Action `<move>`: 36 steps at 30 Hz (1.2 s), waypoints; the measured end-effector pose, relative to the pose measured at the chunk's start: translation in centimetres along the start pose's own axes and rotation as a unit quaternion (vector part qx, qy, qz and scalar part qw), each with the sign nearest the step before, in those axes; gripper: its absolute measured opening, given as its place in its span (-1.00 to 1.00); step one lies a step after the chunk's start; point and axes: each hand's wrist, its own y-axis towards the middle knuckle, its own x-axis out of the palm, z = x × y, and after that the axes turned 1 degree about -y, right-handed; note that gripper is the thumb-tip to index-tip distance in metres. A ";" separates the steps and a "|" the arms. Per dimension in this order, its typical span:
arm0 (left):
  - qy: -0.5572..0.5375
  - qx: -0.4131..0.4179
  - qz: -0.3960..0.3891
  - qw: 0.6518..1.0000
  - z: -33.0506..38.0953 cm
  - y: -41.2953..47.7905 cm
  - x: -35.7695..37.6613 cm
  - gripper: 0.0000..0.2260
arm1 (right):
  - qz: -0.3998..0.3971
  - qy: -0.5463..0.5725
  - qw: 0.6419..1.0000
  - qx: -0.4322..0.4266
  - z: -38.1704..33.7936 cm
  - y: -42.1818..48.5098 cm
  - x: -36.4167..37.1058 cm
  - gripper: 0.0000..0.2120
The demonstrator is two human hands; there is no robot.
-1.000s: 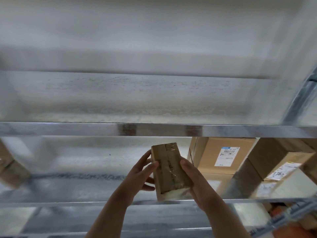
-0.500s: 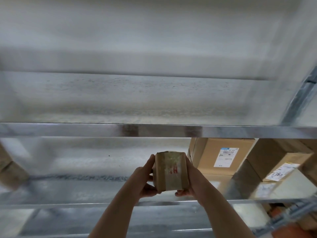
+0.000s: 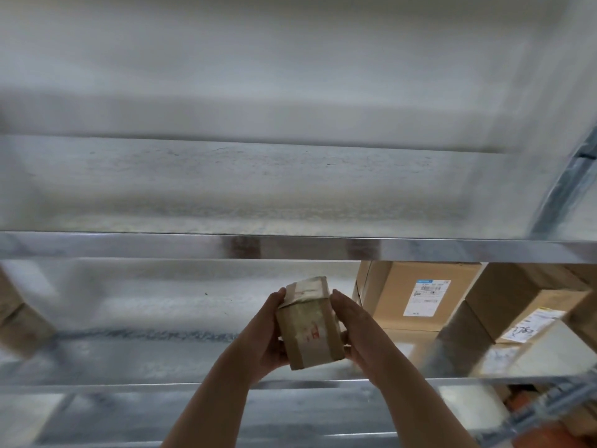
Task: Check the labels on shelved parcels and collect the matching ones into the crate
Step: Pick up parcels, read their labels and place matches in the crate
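A small brown taped parcel with faint red marks on its near face is held up in front of the middle metal shelf. My left hand grips its left side with the thumb along the edge. My right hand grips its right side, fingers under the box. To the right on the same shelf stands a larger cardboard box with a white label. Another labelled box sits further right. No crate is in view.
The upper shelf spans the view above my hands, with a bare surface. Part of a brown box shows at the far left of the middle shelf. A metal upright runs along the right edge. Something orange lies low right.
The parcel has been turned in my hands from a long narrow face to a shorter taped face with red marks. It now sits slightly lower and tilted, both hands shifted around it.
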 end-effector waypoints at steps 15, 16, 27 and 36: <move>0.046 0.198 0.004 0.979 -1.3 0.2 -0.1 -0.60 | -0.078 0.130 0.979 -0.133 0.7 -1.1 0.2 -0.54; 0.077 0.208 -0.002 0.975 -1.1 0.0 0.1 -0.57 | -0.075 0.127 0.979 -0.142 0.8 -1.1 0.2 -0.50; 0.123 0.272 -0.015 0.954 -0.9 -0.2 0.3 -0.36 | -0.055 0.100 0.969 -0.222 0.7 -1.2 0.2 -0.38; 0.118 0.262 -0.029 0.957 -0.9 0.0 0.6 -0.44 | -0.041 0.097 0.971 -0.213 1.0 -1.1 0.0 -0.41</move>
